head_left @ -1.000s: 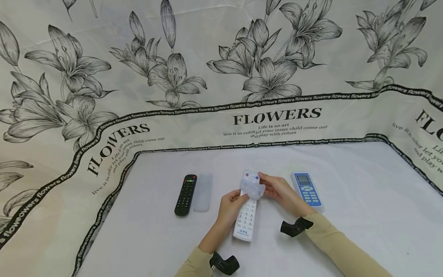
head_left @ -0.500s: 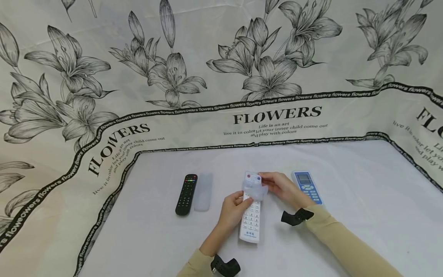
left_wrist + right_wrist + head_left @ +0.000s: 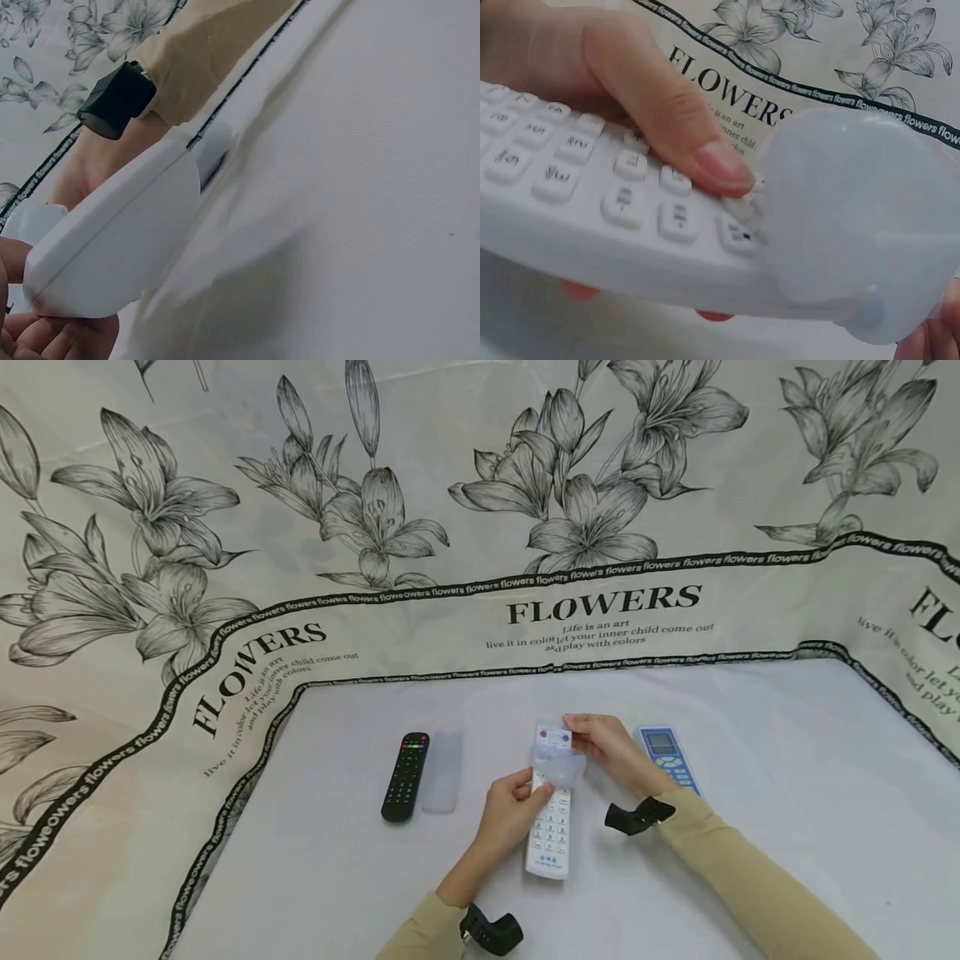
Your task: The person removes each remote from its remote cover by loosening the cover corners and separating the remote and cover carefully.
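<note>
In the head view, a white remote control (image 3: 550,843) with rows of white buttons is held over the table, its lower end toward the person. My left hand (image 3: 507,814) grips it by its left side, thumb on the button face, as the right wrist view shows closely. A translucent soft remote cover (image 3: 558,766) wraps the far end, its edge folded back into a bunched flap. My right hand (image 3: 606,746) pinches this cover at the upper right corner. Red and blue buttons show through the cover. The left wrist view has the remote's plain side and back.
Left of the hands lie a black remote control (image 3: 405,777) and a flat translucent cover (image 3: 442,772) side by side. A blue and white remote (image 3: 666,760) lies to the right, partly behind the right forearm. A flower-printed cloth (image 3: 420,635) rises behind the white table (image 3: 315,860).
Both hands and the white remote have shifted slightly to the right, and the remote has turned to point more straight ahead. The cover stays bunched at its far end.
</note>
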`<state>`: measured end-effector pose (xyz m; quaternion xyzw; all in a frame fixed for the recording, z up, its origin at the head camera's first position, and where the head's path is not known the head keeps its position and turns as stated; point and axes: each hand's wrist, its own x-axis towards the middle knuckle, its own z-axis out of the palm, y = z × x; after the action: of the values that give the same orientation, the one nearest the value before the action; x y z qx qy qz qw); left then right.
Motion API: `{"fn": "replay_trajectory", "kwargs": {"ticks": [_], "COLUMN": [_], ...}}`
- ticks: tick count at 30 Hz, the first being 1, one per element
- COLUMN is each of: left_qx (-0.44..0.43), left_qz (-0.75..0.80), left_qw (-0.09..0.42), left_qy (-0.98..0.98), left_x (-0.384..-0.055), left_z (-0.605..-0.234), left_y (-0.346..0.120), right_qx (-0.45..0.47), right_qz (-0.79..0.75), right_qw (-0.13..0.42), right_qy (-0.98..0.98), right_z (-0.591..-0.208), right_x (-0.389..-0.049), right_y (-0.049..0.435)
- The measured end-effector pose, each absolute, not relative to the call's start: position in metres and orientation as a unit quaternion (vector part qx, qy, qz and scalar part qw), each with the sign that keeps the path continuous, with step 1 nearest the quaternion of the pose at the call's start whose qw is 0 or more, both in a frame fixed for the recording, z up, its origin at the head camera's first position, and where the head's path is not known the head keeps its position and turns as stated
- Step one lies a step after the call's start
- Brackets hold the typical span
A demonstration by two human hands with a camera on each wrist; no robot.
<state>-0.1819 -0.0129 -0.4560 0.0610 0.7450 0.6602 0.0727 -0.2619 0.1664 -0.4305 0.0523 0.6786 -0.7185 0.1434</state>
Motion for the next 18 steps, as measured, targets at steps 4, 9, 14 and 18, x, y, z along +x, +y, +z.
{"fn": "replay_trajectory", "kwargs": {"ticks": [4, 9, 14, 18], "left_qx": [0.067, 0.062, 0.058, 0.068], "left_qz": [0.665, 0.668, 0.665, 0.659], "left_qw": [0.069, 0.065, 0.065, 0.065], "left_qy": [0.741, 0.739, 0.742, 0.746], "left_x": [-0.182, -0.183, -0.184, -0.179], "left_z": [-0.45, -0.448, -0.445, -0.429], "left_y": [-0.015, -0.021, -0.025, -0.026], "right_qx": [0.03, -0.038, -0.068, -0.051], "right_qz": [-0.717, -0.663, -0.611, -0.595], "right_qw": [0.157, 0.219, 0.267, 0.277], "right_qy": [0.678, 0.715, 0.742, 0.753], "right_z": [-0.426, -0.421, -0.416, -0.416], "right_x": [-0.268, -0.271, -0.28, -0.283], "right_y": [0.168, 0.171, 0.163, 0.156]}}
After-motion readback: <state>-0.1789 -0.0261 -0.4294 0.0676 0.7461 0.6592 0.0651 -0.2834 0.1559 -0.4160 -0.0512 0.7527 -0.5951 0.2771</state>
